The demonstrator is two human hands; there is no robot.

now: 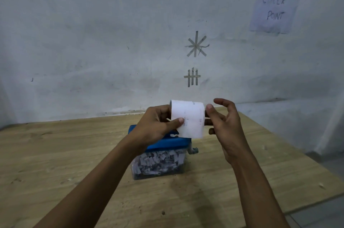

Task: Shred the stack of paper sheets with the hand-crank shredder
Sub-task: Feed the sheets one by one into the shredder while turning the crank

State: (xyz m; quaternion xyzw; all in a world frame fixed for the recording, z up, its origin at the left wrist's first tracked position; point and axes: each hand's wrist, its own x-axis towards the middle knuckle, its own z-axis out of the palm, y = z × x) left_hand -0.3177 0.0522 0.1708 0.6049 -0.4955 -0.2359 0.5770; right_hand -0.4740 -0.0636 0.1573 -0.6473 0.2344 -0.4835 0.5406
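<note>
Partly hidden
The left hand (158,125) and curled paper (188,117) cover the slot of the shredder (167,144); under the right hand (227,127) the crank (193,150) barely shows; the paper's print is unreadable.

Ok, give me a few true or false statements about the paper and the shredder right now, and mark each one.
1. The left hand pinches a white paper sheet above the shredder. True.
2. The shredder's lid is red. False: the lid is blue.
3. The clear bin under the lid holds paper shreds. True.
4. The right hand is turning the crank. False: the right hand is up beside the sheet's right edge; the crank sits lower, untouched.
5. The shredder stands on the floor. False: it stands on a wooden table.
</note>
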